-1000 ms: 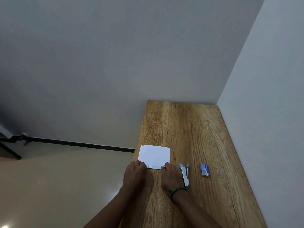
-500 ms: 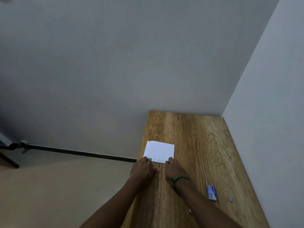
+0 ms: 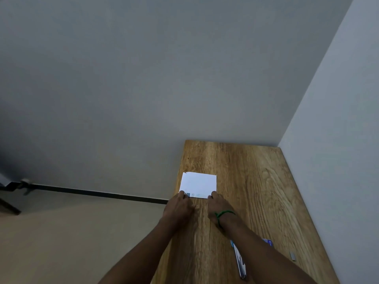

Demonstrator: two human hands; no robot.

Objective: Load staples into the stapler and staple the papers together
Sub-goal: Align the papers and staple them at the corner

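Observation:
A small stack of white papers lies flat near the left edge of the wooden table. My left hand has its fingertips on the stack's near left corner. My right hand, with a green band at the wrist, holds the near right corner. A white and blue stapler lies open on the table near me, partly under my right forearm. The blue staple box peeks out behind that forearm. A small grey strip of staples lies to its right.
The table stands in a corner, with one grey wall beyond its far end and another along its right side. Its left edge drops to a beige floor with a dark skirting line. A dark furniture leg shows at far left.
Both hands have slid the papers farther away across the table. The stapler, staple box and staple strip now lie much nearer me than the papers.

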